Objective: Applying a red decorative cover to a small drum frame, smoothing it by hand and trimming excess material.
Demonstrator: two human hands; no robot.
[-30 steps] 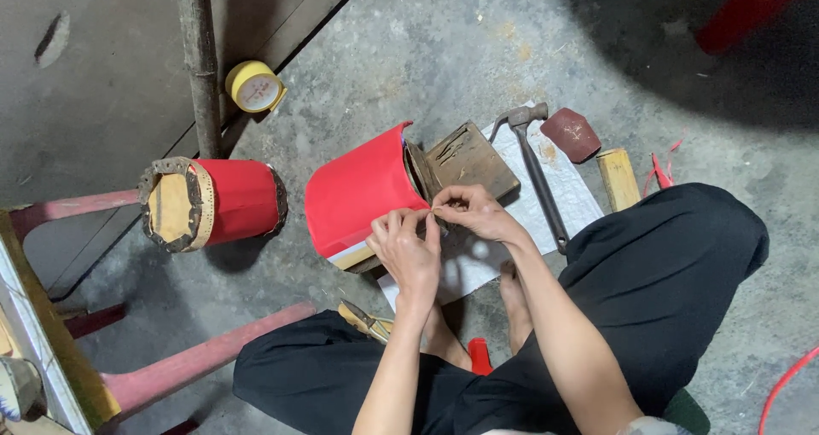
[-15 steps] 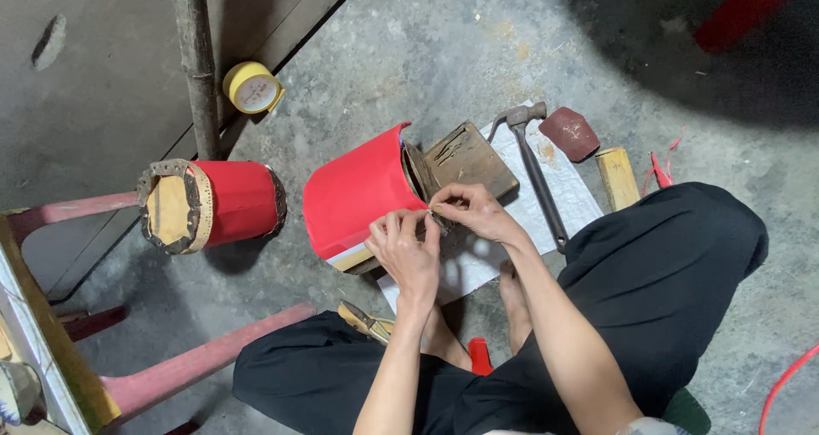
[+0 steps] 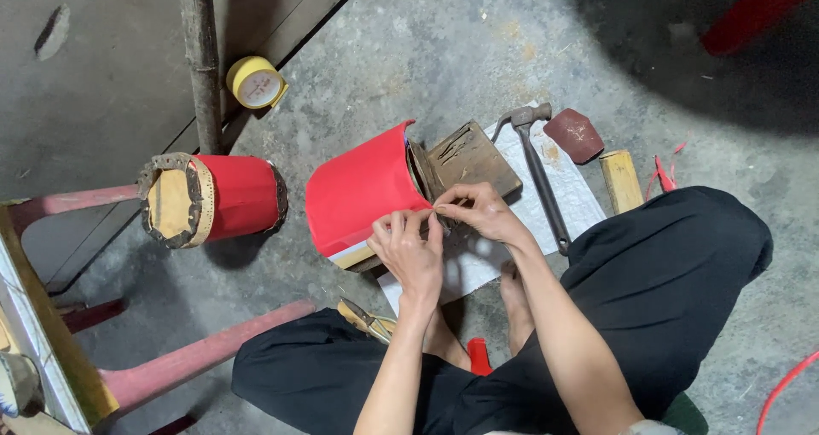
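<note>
Hammer (image 3: 539, 175) and wooden block (image 3: 620, 180) crowd the right; bare floor (image 3: 478, 51) beyond.

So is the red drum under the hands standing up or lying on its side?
On its side: the red drum lies on the floor, its open end facing the wooden block. Both hands pinch its edge.

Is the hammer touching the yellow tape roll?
Apart. The head view shows the hammer on white sheeting right of the hands, with bare floor between it and the yellow tape roll.

I count two red drums (image 3: 363, 192) (image 3: 217, 198), one hammer (image 3: 539, 172), one yellow tape roll (image 3: 255, 83), one wooden block (image 3: 620, 180).
</note>
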